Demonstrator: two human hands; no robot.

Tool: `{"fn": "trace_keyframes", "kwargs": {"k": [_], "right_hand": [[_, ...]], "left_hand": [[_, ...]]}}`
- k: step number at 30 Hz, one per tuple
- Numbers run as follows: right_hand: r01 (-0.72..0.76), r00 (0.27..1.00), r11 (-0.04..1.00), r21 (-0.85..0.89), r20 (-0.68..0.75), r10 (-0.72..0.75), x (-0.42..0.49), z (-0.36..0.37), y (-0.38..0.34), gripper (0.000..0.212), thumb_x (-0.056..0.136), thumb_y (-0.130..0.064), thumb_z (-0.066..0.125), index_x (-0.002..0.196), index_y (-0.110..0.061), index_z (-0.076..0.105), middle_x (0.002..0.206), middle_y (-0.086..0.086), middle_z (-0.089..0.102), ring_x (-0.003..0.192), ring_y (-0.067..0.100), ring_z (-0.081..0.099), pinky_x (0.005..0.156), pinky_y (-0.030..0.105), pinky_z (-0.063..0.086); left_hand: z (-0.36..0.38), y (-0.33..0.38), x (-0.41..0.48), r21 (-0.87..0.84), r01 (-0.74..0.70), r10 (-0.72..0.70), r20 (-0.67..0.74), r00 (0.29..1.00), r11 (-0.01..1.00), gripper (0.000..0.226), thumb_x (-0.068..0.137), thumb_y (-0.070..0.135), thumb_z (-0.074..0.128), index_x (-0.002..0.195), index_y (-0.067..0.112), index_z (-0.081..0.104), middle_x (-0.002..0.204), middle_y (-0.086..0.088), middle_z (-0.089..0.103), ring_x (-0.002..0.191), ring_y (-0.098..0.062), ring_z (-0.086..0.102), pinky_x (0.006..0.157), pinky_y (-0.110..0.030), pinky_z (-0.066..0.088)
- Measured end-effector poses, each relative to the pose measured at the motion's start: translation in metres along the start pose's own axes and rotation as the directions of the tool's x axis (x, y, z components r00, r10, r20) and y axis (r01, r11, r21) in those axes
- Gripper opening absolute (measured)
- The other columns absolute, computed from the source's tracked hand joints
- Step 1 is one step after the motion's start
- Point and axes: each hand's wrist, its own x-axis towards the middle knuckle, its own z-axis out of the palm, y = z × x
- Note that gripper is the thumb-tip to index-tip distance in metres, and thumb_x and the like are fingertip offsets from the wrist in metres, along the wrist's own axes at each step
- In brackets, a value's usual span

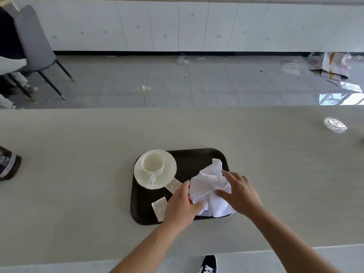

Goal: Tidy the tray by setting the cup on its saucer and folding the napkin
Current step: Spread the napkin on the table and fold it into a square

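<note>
A dark brown tray [197, 154] lies on the pale table. On its left part a cream cup [153, 162] stands upright on its cream saucer [169, 174], handle toward me. A crumpled white napkin [208, 186] lies on the tray's right part. My left hand [182, 206] holds the napkin's left lower edge between thumb and fingers. My right hand [239, 191] rests on the napkin's right side, fingers spread and thumb pressing the paper. Part of the napkin is hidden under both hands.
Two small paper sachets [160, 208] lie on the tray near my left hand. A dark bottle [8, 164] stands at the table's left edge, a clear plastic lid [335, 124] at the far right. Beyond the table are a grey chair [33, 42] and littered floor.
</note>
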Motion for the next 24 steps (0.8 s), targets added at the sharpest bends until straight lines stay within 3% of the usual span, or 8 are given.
{"fn": "trace_keyframes", "kwargs": {"k": [4,6,9,13,17,19,22,24], "right_hand": [[0.031,0.999,0.999,-0.012,-0.029,-0.032,0.006,0.007,0.004,0.064,0.080,-0.054,0.068,0.137,-0.035,0.046,0.116,-0.009,0.060,0.104,0.021,0.049,0.088,0.033,0.043],[0.008,0.999,0.999,0.031,-0.045,-0.006,0.009,0.007,0.003,0.049,0.081,-0.041,0.071,0.128,-0.033,0.057,0.101,-0.008,0.065,0.097,0.020,0.052,0.082,0.031,0.045],[0.023,0.995,0.999,0.042,-0.093,-0.019,0.009,-0.001,0.000,0.015,0.084,-0.013,0.062,0.095,-0.020,0.070,0.084,-0.004,0.066,0.089,0.023,0.057,0.069,0.033,0.046],[-0.063,0.974,0.948,0.312,-0.188,0.127,0.002,-0.042,0.007,0.011,0.082,-0.012,0.058,0.075,-0.019,0.057,0.067,-0.004,0.060,0.068,0.022,0.054,0.056,0.030,0.040],[0.043,0.913,0.880,0.473,-0.377,0.157,-0.010,-0.109,0.016,0.007,0.079,-0.020,0.058,0.073,-0.021,0.057,0.074,-0.005,0.057,0.068,0.008,0.054,0.058,0.028,0.041],[0.111,0.880,0.808,0.579,-0.435,0.191,-0.013,-0.141,0.021,0.012,0.076,-0.028,0.057,0.071,-0.017,0.057,0.070,-0.006,0.055,0.062,0.012,0.050,0.055,0.029,0.038],[0.218,0.803,0.658,0.721,-0.515,0.299,-0.014,-0.179,0.038,0.021,0.076,-0.029,0.059,0.070,-0.010,0.053,0.058,-0.009,0.046,0.054,0.009,0.041,0.046,0.024,0.034],[0.233,0.740,0.651,0.723,-0.566,0.364,-0.011,-0.199,0.056,0.022,0.076,-0.031,0.057,0.074,-0.010,0.053,0.058,-0.008,0.045,0.053,0.007,0.040,0.045,0.024,0.034]], "left_hand": [[0.011,0.003,0.008,-0.035,0.052,-0.055,-0.094,0.994,0.998,0.031,0.079,0.028,0.066,0.110,0.024,0.060,0.088,0.009,0.068,0.081,-0.013,0.062,0.069,-0.028,0.050],[0.012,0.005,0.012,-0.053,0.069,-0.076,-0.150,0.986,0.996,0.016,0.080,0.019,0.064,0.094,0.022,0.070,0.077,0.008,0.070,0.074,-0.014,0.063,0.069,-0.030,0.051],[0.010,0.014,0.015,-0.129,0.083,-0.110,-0.215,0.970,0.988,0.017,0.081,0.015,0.063,0.088,0.021,0.076,0.072,0.010,0.072,0.071,-0.011,0.067,0.072,-0.035,0.056],[-0.001,0.045,0.016,-0.355,0.025,-0.131,-0.278,0.952,0.935,0.011,0.081,0.022,0.064,0.083,0.028,0.073,0.072,0.010,0.072,0.071,-0.015,0.068,0.066,-0.046,0.059],[-0.009,0.104,0.024,-0.379,-0.203,0.066,-0.343,0.937,0.903,0.012,0.085,0.021,0.063,0.083,0.031,0.070,0.076,0.016,0.070,0.070,-0.004,0.064,0.065,-0.020,0.049],[-0.010,0.137,0.029,-0.322,-0.348,0.195,-0.423,0.885,0.881,0.015,0.089,0.017,0.060,0.087,0.030,0.067,0.083,0.021,0.069,0.078,0.001,0.063,0.065,-0.008,0.042],[-0.008,0.169,0.038,-0.192,-0.486,0.362,-0.455,0.814,0.853,0.021,0.088,0.022,0.061,0.105,0.034,0.061,0.093,0.023,0.066,0.080,0.003,0.062,0.067,-0.004,0.042],[0.002,0.176,0.048,0.054,-0.457,0.454,-0.270,0.849,0.888,0.038,0.083,0.028,0.063,0.118,0.038,0.054,0.095,0.021,0.064,0.073,-0.002,0.064,0.063,-0.014,0.047]]}}
